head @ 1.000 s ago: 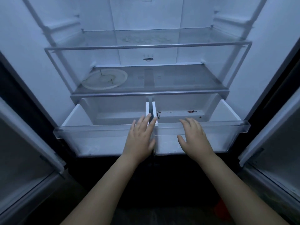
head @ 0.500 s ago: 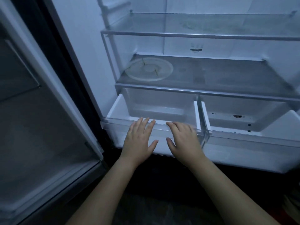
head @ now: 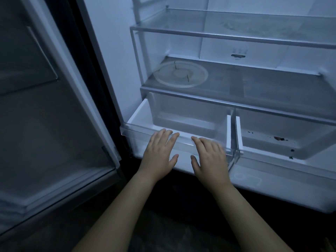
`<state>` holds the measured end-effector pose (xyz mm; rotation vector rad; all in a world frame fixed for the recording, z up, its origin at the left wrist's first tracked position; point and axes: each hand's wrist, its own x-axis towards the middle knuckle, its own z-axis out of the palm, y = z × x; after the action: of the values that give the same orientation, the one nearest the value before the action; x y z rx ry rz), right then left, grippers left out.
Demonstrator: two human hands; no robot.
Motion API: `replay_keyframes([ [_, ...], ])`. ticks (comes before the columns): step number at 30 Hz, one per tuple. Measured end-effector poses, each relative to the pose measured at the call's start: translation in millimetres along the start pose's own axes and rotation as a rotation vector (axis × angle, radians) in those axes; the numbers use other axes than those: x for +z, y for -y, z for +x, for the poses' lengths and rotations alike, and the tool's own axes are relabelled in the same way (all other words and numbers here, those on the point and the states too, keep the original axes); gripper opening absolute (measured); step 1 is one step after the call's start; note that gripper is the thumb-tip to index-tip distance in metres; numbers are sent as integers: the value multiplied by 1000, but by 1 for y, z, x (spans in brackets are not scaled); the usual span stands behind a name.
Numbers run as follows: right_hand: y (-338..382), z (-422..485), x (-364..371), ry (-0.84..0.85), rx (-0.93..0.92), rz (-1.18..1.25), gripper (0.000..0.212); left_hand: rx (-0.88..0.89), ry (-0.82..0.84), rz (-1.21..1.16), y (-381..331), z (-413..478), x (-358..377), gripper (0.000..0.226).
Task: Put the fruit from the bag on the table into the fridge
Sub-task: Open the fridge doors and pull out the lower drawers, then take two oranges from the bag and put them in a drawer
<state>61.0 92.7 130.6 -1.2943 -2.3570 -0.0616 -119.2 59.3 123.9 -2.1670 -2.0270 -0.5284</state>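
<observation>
Both flat hands, left hand (head: 160,153) and right hand (head: 209,157), press left drawer (head: 183,142).

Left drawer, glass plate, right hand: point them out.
Left drawer (head: 183,122), head view, inner back wall.
Glass plate (head: 196,74), head view, right rim.
Right hand (head: 211,159), head view, back of hand.

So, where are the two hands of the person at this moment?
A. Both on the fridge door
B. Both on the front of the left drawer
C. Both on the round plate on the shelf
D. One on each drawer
B: the left hand and the right hand both lie flat, side by side, on the clear front of the left drawer; nothing touches the right drawer.
</observation>
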Motion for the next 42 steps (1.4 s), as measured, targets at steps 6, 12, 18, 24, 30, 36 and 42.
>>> replay_keyframes([
  [6, -2, 2, -11, 123, -48, 53, 63, -168, 127, 90, -20, -16, -20, 70],
  [12, 19, 4, -21, 99, -126, 304, 46, -377, 31, 128, -17, -67, -69, 66],
  [18, 114, -12, -27, 139, -364, 495, 48, -573, -83, 221, -2, -142, -128, 68],
  [24, 222, -36, -36, 249, -627, 575, 53, -849, -141, 360, 21, -250, -182, 65],
  [30, 326, -71, -47, 347, -816, 635, 56, -1116, -201, 408, 41, -349, -217, 63],
  [36, 423, -110, -59, 434, -981, 709, 58, -1281, -259, 420, 60, -435, -246, 66],
  [42, 511, -142, -56, 457, -1141, 696, 57, -1432, -360, 394, 82, -510, -269, 64],
])
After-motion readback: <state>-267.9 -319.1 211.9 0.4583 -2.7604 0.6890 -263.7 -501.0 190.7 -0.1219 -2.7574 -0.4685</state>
